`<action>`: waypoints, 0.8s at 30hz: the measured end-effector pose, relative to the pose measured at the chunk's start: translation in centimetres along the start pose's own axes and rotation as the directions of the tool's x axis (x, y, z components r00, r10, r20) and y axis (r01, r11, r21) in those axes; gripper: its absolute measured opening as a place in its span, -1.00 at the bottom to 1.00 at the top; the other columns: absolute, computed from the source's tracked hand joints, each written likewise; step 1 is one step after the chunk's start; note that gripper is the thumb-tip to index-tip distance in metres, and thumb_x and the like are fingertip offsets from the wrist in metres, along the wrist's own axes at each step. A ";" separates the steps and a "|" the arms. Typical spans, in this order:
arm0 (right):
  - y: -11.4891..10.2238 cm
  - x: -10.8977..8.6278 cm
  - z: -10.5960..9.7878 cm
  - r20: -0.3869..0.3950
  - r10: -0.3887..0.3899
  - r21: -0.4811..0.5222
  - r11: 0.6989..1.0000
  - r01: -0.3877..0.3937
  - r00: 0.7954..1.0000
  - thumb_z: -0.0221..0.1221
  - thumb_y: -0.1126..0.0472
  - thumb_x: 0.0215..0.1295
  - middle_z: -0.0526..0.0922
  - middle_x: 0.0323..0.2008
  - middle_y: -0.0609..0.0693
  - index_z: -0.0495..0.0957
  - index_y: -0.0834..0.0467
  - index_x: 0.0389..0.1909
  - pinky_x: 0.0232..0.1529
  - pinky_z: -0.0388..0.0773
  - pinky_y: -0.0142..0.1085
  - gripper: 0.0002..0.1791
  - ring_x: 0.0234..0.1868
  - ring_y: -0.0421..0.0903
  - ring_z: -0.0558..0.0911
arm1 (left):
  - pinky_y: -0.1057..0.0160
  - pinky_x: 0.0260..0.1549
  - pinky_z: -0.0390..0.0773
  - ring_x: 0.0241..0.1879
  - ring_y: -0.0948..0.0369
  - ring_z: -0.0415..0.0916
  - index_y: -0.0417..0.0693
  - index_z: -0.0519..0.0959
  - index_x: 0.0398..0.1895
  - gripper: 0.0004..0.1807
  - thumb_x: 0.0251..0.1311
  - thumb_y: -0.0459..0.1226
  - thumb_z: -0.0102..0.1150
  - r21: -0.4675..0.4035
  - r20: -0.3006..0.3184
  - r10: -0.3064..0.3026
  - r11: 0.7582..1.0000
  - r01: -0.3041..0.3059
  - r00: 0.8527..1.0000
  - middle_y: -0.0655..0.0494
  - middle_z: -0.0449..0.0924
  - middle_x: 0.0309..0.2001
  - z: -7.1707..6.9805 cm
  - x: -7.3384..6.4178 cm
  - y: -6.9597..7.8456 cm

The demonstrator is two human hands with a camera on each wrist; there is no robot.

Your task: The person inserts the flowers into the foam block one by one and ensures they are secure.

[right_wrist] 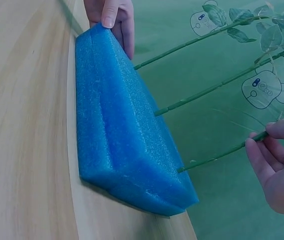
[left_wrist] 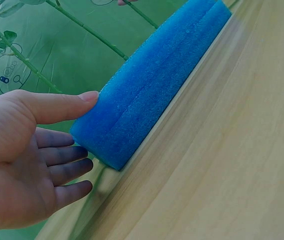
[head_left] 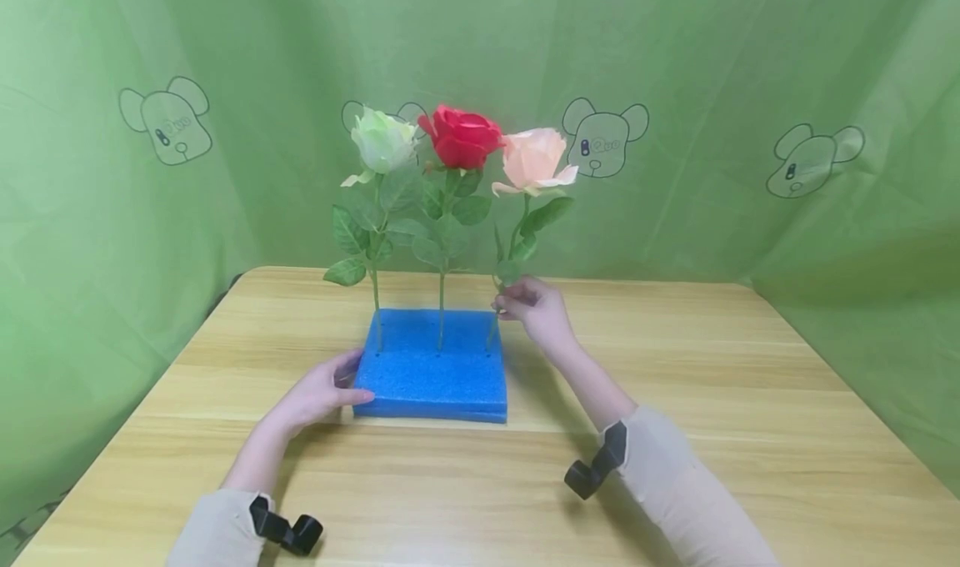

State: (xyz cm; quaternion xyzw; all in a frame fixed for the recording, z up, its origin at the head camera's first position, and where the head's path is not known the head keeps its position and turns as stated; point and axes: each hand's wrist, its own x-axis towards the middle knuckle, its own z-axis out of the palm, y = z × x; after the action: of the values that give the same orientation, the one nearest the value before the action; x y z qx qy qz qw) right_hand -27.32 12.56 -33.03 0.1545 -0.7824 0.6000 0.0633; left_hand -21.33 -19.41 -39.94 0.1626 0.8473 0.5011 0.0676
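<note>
A blue foam block (head_left: 431, 379) lies on the table, with three artificial roses standing in it. The pale green rose (head_left: 384, 142) is on the left and the red rose (head_left: 463, 137) in the middle. My right hand (head_left: 536, 313) pinches the green stem of the peach rose (head_left: 532, 160) between thumb and fingertips. That stem's lower end meets the foam in the right wrist view. At the block's left front corner is my left hand (head_left: 322, 392). Its straight thumb (left_wrist: 67, 107) rests on the foam edge, and the other fingers extend loosely beside the block.
The wooden table (head_left: 675, 367) reaches out on both sides of the block. Behind it hangs a green curtain (head_left: 300, 42) printed with bear heads. A black camera mount (head_left: 596, 463) sits on the right sleeve, another (head_left: 288, 529) on the left.
</note>
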 end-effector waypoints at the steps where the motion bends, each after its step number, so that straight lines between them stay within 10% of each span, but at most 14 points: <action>1: 0.0 0.0 0.0 0.000 0.002 0.002 1.000 -0.002 1.000 0.12 0.39 0.23 0.58 -0.17 0.35 0.43 0.47 -0.13 -0.16 0.61 -0.30 -0.75 -0.16 0.13 0.62 | -0.13 0.26 0.07 0.28 -0.25 0.07 -0.48 0.00 0.34 -0.09 0.06 -0.24 0.29 0.001 0.000 -0.001 1.000 0.001 1.000 -0.39 0.02 0.33 0.0 0.0 0.0; 24: 1.4 -0.2 0.4 0.037 0.006 -0.030 1.000 -0.005 0.999 0.13 0.42 0.21 0.61 -0.21 0.34 0.48 0.47 -0.16 -0.20 0.63 -0.27 -0.78 -0.24 0.11 0.65 | -0.15 0.25 0.07 0.28 -0.24 0.09 -0.45 0.02 0.34 -0.09 0.06 -0.22 0.29 0.021 -0.006 -0.001 1.000 0.001 1.000 -0.37 0.05 0.33 0.0 -0.1 0.2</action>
State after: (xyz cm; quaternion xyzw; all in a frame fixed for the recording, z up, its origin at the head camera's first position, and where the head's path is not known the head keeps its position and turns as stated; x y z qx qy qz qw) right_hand -27.58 12.48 -34.46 0.1625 -0.7928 0.5854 0.0493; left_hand -21.21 -19.36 -39.72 0.1613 0.8528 0.4926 0.0638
